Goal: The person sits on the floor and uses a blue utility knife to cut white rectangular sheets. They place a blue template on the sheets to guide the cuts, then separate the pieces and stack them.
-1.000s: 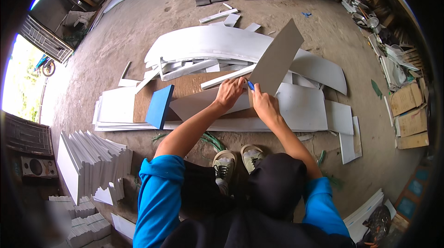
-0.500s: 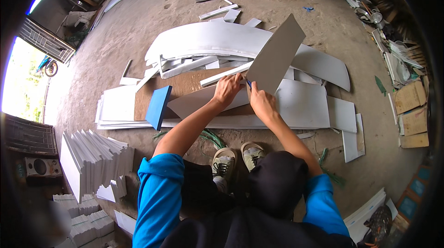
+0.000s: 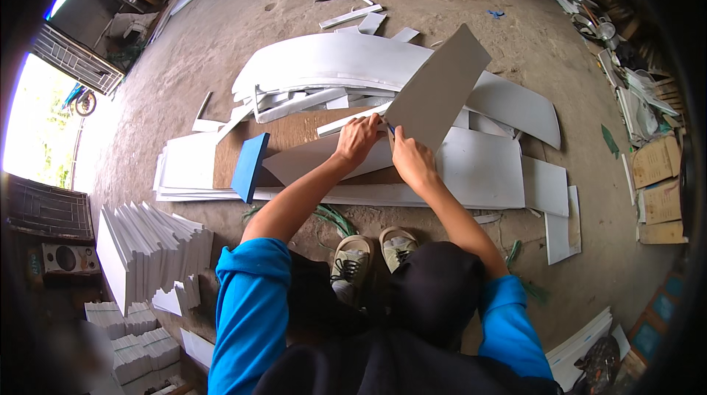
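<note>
A large grey-white foam board stands tilted up over the pile, its upper end leaning away to the right. My left hand is closed at its near lower edge, where another flat grey-white part slopes down to the left. Right beside it, my right hand is closed round a slim blue tool that looks like a cutter knife, pressed to the board's edge. Fingers hide most of the tool. Beneath lies a brown wooden board, and a blue panel props up on its left.
White foam sheets and a curved white panel lie around the work. Stacked white pieces stand at the near left. Cardboard and scrap line the right side. Green straps lie by my shoes.
Both hands stay at the same edge of the board. My right hand and the blue tool have shifted slightly left, and the whole view has moved a little.
</note>
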The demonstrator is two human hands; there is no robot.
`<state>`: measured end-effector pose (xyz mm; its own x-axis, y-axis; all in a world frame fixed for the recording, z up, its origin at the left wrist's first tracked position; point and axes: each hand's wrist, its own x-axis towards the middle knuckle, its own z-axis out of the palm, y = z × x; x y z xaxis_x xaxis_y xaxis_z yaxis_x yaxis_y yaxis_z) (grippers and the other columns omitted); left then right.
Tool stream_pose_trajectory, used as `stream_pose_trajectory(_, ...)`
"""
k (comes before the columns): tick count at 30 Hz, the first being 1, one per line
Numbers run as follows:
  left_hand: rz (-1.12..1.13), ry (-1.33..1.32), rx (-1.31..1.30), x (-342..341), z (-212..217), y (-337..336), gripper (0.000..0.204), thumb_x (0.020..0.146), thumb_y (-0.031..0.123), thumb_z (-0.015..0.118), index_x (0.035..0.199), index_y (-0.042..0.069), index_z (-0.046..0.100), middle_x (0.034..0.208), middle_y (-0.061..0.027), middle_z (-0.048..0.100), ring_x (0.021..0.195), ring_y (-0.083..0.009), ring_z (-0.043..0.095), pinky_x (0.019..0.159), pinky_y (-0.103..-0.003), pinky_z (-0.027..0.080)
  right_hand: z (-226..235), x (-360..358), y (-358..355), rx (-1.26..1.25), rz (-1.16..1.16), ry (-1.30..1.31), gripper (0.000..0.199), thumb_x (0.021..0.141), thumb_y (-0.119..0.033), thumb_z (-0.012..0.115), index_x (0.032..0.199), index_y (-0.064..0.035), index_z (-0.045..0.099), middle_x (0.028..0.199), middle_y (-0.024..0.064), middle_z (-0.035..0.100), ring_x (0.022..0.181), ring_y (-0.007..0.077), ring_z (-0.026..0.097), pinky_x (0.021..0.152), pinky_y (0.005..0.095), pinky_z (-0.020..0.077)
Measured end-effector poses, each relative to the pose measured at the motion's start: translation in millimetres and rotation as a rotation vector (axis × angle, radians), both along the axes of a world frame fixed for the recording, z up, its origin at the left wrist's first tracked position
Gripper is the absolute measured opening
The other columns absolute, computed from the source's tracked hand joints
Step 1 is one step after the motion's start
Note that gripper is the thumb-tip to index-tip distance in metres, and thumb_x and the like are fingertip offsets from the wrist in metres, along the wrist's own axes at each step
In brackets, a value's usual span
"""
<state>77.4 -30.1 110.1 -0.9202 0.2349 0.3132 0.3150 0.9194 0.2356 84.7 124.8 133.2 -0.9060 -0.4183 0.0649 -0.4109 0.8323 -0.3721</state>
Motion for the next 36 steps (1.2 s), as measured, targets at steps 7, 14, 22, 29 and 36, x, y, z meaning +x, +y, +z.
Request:
stream_pose_trajectory(7,-0.081,0.068,0.000,4.5,-2.7,-11.7,0.031,0.074,0.019,0.064,0.094,0.004,0.046,0.078,-0.0097,0.061,0.075,-0.0260,0.060,0.063,-0.036,0.048,-27.5,-14.7,-15.4,0.086,0.045,-0.078,0.026,0.081,-0.011,0.044,0.103,0.0023,0.052,0.080,0.0223,0.062,0.079,0.0354,0.062,0.070,0.0440,0.0486)
stream_pose_trajectory(14,-0.098,0.137,-0.097,-0.6,-1.8,-13.2,0.038,0.070,0.020,0.067,0.098,0.006,0.046,0.083,-0.0059,0.058,0.084,-0.0213,0.054,0.078,-0.034,0.040,-82.9,5.9,20.0,0.080,-0.136,-0.318,0.022,0.088,-0.017,0.038,0.101,-0.0014,0.047,0.083,0.0211,0.062,0.080,0.0378,0.061,0.068,0.0454,0.0480)
stream_pose_trajectory(22,0.095,0.088,-0.099,-8.2,0.8,-6.3,0.061,0.069,0.025,0.068,0.119,0.006,0.038,0.116,-0.0094,0.043,0.114,-0.0251,0.037,0.100,-0.044,0.025,-96.5,-31.9,9.9,-0.421,-0.153,-0.134,0.018,0.088,-0.016,0.043,0.091,0.0009,0.046,0.077,0.0254,0.057,0.075,0.0422,0.056,0.064,0.0488,0.0434)
stream_pose_trajectory(29,0.168,0.049,0.190,30.1,0.0,-62.4,0.051,0.072,0.019,0.067,0.115,0.005,0.044,0.114,-0.0145,0.045,0.111,-0.0303,0.040,0.098,-0.043,0.030,-111.9,-32.6,-10.0,-0.493,-0.100,-0.160,0.025,0.087,-0.020,0.046,0.088,0.0048,0.046,0.084,0.0269,0.054,0.079,0.0419,0.054,0.068,0.0467,0.0414)
stream_pose_trajectory(36,0.845,0.175,0.470,156.4,-63.1,-147.5,0.040,0.074,0.011,0.065,0.110,0.004,0.050,0.108,-0.0116,0.049,0.105,-0.0287,0.042,0.093,-0.037,0.033,-91.7,-42.0,-79.1,-0.705,-0.013,-0.404,0.025,0.090,-0.023,0.043,0.086,0.0020,0.047,0.073,0.0161,0.059,0.064,0.0254,0.061,0.060,0.0358,0.0483)
